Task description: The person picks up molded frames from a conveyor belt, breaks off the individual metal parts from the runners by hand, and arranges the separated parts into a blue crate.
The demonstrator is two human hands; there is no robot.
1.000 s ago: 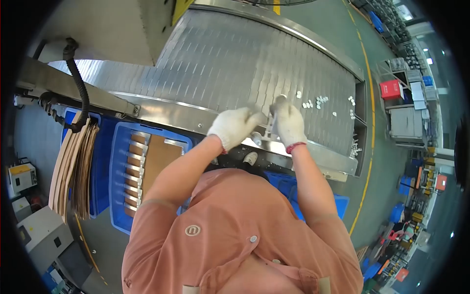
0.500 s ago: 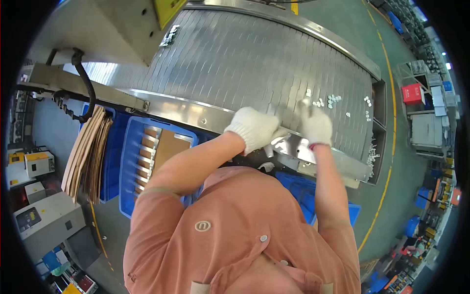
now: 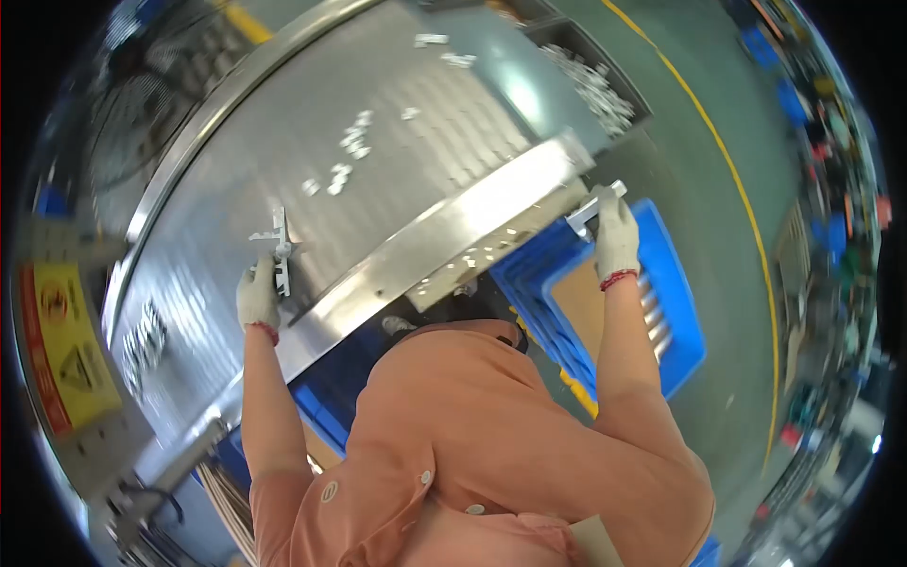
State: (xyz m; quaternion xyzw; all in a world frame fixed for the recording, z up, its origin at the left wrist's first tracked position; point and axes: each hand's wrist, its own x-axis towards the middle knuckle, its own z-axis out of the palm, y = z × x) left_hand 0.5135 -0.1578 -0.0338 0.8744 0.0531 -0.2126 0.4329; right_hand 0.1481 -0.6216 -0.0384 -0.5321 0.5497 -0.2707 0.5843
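Note:
My left hand (image 3: 257, 295), in a white knit glove, is closed on a branched silvery metal casting (image 3: 282, 248) above the left part of the metal conveyor (image 3: 236, 180). The casting points away from me, with short arms off its stem. Out to the right, my gloved right hand (image 3: 616, 238) grips a flat, angled silvery metal part (image 3: 595, 208). That hand is over the far end of a blue bin (image 3: 688, 321), which holds a brown cardboard sheet (image 3: 581, 302) and a row of metal parts (image 3: 654, 321).
Small metal pieces (image 3: 355, 137) lie scattered on the conveyor. A grey box (image 3: 590, 90) of metal scraps stands at its end. More castings (image 3: 146, 345) are at the left, near a machine with a yellow warning label (image 3: 71, 331). A raised metal rail (image 3: 453, 227) edges the conveyor.
My view has turned toward the conveyor's end. My hands, close together at the rail before, are now wide apart, the right one out over a blue bin with a metal part.

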